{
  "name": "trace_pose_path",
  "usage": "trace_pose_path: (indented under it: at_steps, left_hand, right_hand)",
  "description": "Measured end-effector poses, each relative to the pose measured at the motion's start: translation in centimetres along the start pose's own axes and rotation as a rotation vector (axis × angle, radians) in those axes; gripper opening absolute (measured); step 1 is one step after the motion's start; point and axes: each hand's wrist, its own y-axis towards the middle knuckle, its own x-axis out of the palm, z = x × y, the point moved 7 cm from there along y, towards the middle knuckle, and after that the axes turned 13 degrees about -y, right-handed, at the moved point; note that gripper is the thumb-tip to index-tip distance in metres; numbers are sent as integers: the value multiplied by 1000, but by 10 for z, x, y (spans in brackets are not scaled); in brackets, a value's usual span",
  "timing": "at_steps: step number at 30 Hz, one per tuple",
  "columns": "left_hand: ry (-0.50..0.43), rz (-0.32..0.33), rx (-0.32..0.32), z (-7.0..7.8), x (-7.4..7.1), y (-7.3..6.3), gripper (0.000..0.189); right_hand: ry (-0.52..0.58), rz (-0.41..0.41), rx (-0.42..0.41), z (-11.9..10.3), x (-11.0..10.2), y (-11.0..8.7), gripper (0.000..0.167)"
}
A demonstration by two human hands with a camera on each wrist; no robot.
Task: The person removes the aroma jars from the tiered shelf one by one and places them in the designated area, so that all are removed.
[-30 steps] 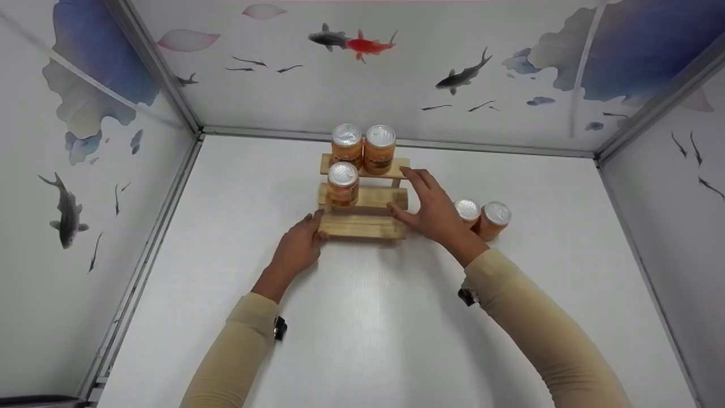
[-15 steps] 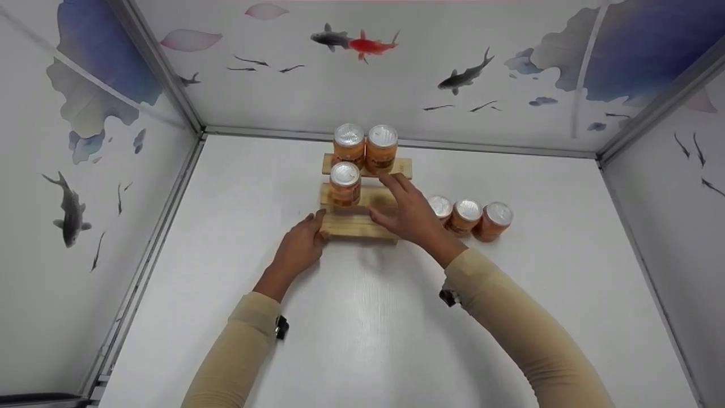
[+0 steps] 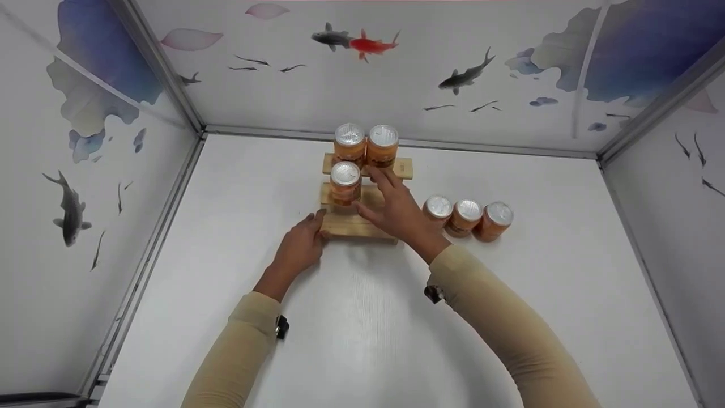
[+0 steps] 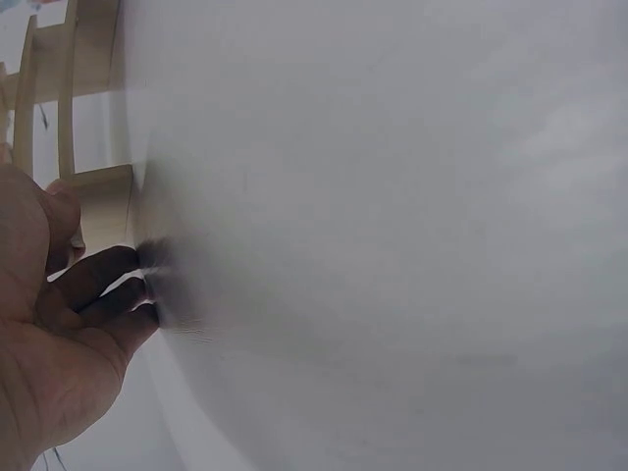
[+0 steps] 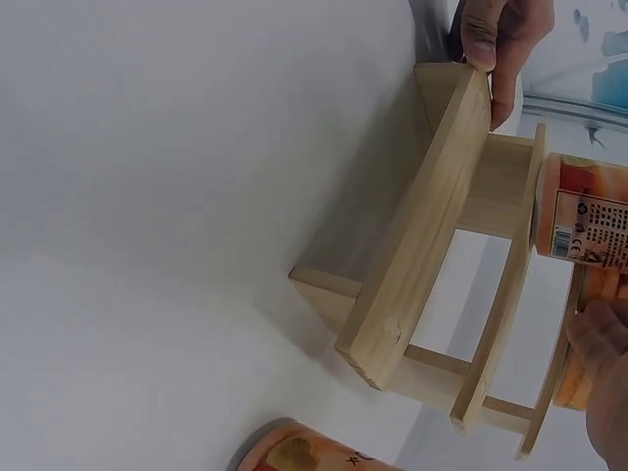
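A small three-step wooden rack point(image 3: 362, 224) stands on the white table. My left hand point(image 3: 297, 246) pinches the left end of its lowest step between thumb and fingers; its other fingers rest low beside the rack in the left wrist view. One orange can point(image 3: 345, 184) with a silver lid stands at the left of the middle step. My right hand point(image 3: 399, 209) reaches over the rack from the right, thumb and fingers spread, fingertips close to this can's right side. Two more cans, a left one point(image 3: 349, 144) and a right one point(image 3: 383, 144), stand side by side on the top step.
To the right of the rack, three similar cans stand in a row on the table: a near-rack can point(image 3: 438, 208), a middle can point(image 3: 465, 215) and an outer can point(image 3: 495, 221). White printed panels point(image 3: 368, 96) enclose the table at the back and sides.
My right hand has moved left across the rack to the middle-step can, uncovering the three cans on the table. My left hand stays at the rack's left end.
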Motion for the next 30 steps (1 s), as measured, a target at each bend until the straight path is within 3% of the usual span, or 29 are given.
trace_pose_path:
  at_steps: [5,13,24,30]
  left_hand:
    - [-8,-8,-4,-1,0,0,56]
    - [-1,-2,10,2,-2,0,55]
    - [22,9,37,4,-3,-2,54]
    - [18,6,15,2,-2,-2,56]
  right_hand:
    - [-10,16,16,-4,5,4,81]
    - [9,87,-40,-14,5,12,80]
    - [17,107,-27,-20,9,16,79]
    - [-5,129,-31,-22,13,18,79]
